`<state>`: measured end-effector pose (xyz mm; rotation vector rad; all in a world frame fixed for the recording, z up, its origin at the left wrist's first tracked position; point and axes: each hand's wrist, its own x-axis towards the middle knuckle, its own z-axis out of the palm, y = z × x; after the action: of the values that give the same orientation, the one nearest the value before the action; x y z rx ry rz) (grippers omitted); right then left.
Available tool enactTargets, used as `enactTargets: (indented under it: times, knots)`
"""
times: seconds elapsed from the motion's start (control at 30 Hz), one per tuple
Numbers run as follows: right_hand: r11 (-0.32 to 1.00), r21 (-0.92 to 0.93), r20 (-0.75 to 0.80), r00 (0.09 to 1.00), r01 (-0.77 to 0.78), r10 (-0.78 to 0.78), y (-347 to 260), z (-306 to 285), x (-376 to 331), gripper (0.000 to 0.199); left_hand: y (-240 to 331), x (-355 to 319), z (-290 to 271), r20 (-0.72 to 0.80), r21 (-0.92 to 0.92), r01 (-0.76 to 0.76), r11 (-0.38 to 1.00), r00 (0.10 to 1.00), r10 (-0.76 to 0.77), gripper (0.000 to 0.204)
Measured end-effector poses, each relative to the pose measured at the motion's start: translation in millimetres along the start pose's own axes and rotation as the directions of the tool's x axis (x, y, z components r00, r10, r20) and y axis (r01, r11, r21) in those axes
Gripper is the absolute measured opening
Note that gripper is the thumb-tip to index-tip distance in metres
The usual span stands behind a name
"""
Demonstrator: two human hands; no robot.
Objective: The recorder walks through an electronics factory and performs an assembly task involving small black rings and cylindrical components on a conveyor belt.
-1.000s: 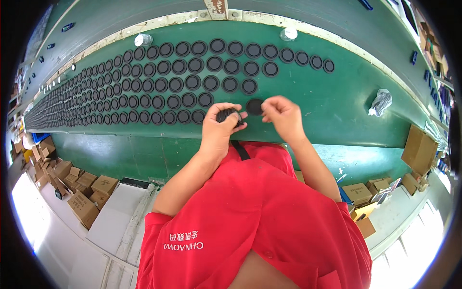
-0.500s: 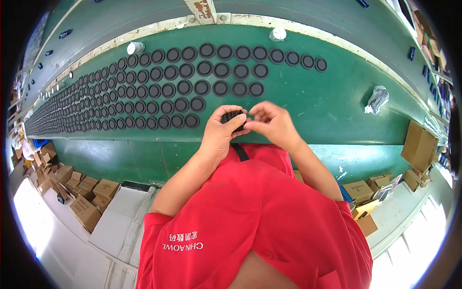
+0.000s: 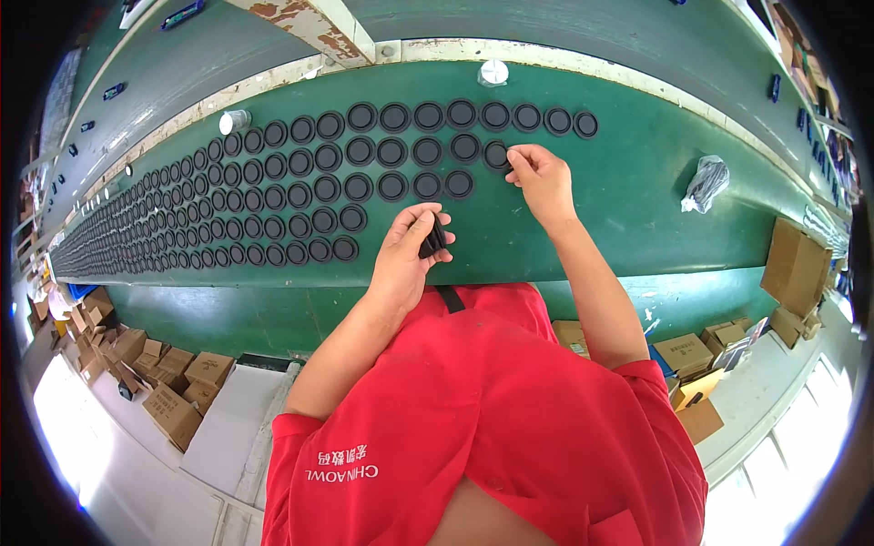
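Note:
Black round caps [image 3: 394,117], each with a raised rim and a flat middle, lie in several rows on the green table. My left hand [image 3: 401,255] is closed around a short stack of these caps [image 3: 432,238], held on edge above the near part of the table. Further out and to the right, the thumb and fingers of my right hand [image 3: 544,182] pinch the right edge of a black cap [image 3: 495,155]. That cap lies at the right end of the second row from the back. My fingertips partly cover its edge.
Along the table's back runs a pale ledge [image 3: 583,56] with a rusty post [image 3: 319,27]. Two whitish cylinders [image 3: 492,73] [image 3: 234,122] stand before it. A clear plastic bag with dark contents [image 3: 706,184] lies at right. Cardboard boxes [image 3: 171,414] sit below on both sides.
My right hand has moved from beside my left hand outward to the second row, where one more cap now lies at its end. The left hand still holds the stack. The view has shifted slightly.

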<state>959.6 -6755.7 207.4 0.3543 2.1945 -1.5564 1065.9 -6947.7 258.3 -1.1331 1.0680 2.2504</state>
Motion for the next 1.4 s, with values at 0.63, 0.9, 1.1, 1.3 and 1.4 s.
enactTargets:
  times: [0.63, 0.9, 1.1, 1.3, 1.4]
  knots:
    - [0.882, 0.373, 0.510, 0.858, -0.287, 0.064, -13.7, -22.0, -57.9, 0.011, -0.3, 0.0, 47.6, 0.166, 0.038, -0.016, 0.999, 0.986, 0.010, 0.024]
    - [0.856, 0.442, 0.518, 0.856, -0.269, 0.002, -15.8, -33.9, -55.4, 0.008, 1.0, 0.2, 60.3, 0.197, 0.070, -0.019, 0.997, 0.980, 0.005, 0.025]
    - [0.891, 0.405, 0.481, 0.877, -0.207, -0.015, -15.5, -34.8, -57.9, 0.007, -8.0, 6.8, 61.7, 0.222, 0.084, -0.079, 0.993, 0.973, 0.058, 0.026]
    - [0.983, 0.173, 0.088, 0.995, -0.060, 0.045, -6.0, -51.1, -21.9, 0.011, -1.4, 12.3, 55.7, -0.005, 0.030, -0.109, 0.994, 0.994, 0.109, 0.022]
    - [0.996, 0.075, 0.032, 0.998, -0.048, 0.045, 1.0, -49.7, -0.3, 0.013, 1.1, 13.0, 55.5, 0.006, 0.066, -0.089, 0.994, 0.996, 0.088, 0.023]
